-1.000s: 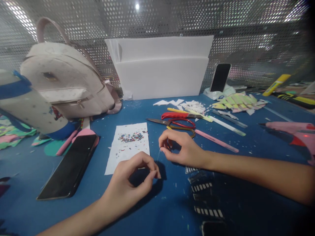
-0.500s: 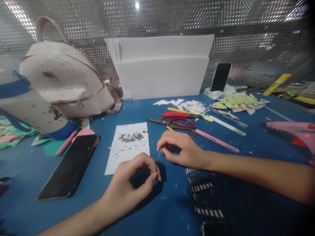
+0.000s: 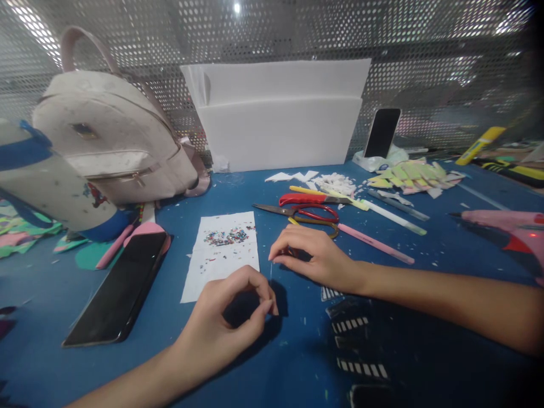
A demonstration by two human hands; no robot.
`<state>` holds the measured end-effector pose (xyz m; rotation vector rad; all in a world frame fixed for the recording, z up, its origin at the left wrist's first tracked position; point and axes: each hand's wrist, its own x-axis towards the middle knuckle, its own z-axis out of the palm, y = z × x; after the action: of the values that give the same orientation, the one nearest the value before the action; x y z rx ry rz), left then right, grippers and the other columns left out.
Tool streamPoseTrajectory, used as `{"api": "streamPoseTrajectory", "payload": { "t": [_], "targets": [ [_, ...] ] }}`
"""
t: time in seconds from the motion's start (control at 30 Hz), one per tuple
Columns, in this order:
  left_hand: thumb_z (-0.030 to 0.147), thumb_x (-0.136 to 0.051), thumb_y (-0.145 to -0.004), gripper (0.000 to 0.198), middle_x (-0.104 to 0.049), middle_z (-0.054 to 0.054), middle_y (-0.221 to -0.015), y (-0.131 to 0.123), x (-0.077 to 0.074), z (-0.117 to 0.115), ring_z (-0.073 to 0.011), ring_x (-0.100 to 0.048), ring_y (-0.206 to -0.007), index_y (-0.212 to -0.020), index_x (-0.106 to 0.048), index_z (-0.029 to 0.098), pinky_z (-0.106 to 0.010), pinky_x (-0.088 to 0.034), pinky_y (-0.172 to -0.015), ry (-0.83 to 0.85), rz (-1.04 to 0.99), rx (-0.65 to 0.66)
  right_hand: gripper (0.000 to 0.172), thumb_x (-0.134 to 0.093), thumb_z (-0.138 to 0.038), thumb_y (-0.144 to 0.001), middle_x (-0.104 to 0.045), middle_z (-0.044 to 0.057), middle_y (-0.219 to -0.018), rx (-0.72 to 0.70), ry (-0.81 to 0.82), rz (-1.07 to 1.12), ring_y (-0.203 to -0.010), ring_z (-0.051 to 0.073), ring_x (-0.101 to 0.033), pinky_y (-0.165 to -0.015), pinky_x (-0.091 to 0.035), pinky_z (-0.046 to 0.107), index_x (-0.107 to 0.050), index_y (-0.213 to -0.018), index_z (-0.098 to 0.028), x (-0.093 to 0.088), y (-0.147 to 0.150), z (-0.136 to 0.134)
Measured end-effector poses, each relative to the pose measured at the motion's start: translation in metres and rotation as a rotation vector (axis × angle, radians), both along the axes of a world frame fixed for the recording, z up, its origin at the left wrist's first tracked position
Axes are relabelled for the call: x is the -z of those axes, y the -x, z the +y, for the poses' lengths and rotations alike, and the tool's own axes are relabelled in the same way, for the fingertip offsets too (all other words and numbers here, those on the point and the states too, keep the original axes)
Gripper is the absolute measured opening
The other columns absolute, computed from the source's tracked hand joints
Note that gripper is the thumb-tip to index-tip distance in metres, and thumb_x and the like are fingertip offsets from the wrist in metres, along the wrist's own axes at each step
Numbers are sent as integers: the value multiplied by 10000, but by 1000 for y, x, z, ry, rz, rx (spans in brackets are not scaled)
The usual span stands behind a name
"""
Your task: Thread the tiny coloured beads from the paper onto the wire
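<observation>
A thin, pale thread runs between my two pinched hands, fine enough that its ends cannot be made out. My left hand is closed at thumb and fingertips around its lower end, just below a white paper sheet. Pinched at the upper end is my right hand, to the right of the paper. Small multicoloured beads lie scattered in a patch on that sheet. Beyond my right hand rest red-handled scissors and a pink pen.
A black phone lies left of the paper, near a bottle and a backpack. At right is a pink glue gun with a lit red light. Black-and-white striped pieces lie below my right forearm.
My right hand has shifted very slightly left, its fingertips still pinched. My left hand stays almost in place, and the things on the table have not moved.
</observation>
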<state>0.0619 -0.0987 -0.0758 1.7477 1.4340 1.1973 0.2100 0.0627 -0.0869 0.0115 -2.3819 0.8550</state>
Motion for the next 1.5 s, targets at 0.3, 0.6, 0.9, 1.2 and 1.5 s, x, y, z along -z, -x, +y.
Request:
{"api": "streamPoseTrajectory", "payload": {
  "t": [0.3, 0.6, 0.9, 1.2, 1.5],
  "targets": [
    [-4, -510, -810, 195, -642, 23, -769, 0, 2, -2, -82, -624, -707, -846, -548, 184, -197, -495, -688, -17, 39, 18, 91, -665, -223, -866, -622, -2, -789, -15, 19, -1, -728, 113, -500, -698, -415, 251, -615, -826, -158, 2, -1, 1],
    [16, -526, -816, 188, -660, 25, -782, 1, 2, -5, -79, -624, -707, -870, -549, 194, -193, -489, -689, -62, 93, 54, 101, -602, -235, -910, -631, 13, -804, -40, -12, -17, -758, 126, -520, -735, -423, 272, -614, -840, -165, 1, 0, 2],
    [28, -522, -825, 180, -654, 13, -790, 2, 3, -5, -89, -618, -716, -882, -534, 198, -204, -492, -692, -61, 142, 79, 125, -543, -178, -938, -644, 50, -816, -100, -111, 4, -780, 147, -539, -719, -443, 285, -667, -938, -161, 2, 0, 2],
    [43, -514, -847, 165, -631, -15, -801, 4, 6, -5, -119, -600, -726, -902, -520, 199, -227, -492, -667, -92, 243, 155, 60, -624, -210, -893, -661, 24, -819, -119, -4, 5, -790, 130, -560, -779, -449, 294, -658, -871, -166, 0, 1, 4],
    [95, -547, -884, 114, -651, 1, -788, 7, 7, -3, -106, -616, -714, -886, -581, 204, -200, -485, -669, -81, 280, 120, 31, -639, -175, -875, -659, 30, -824, -151, 76, 16, -791, 125, -569, -792, -454, 300, -652, -855, -155, -1, 0, 3]
  ]
}}
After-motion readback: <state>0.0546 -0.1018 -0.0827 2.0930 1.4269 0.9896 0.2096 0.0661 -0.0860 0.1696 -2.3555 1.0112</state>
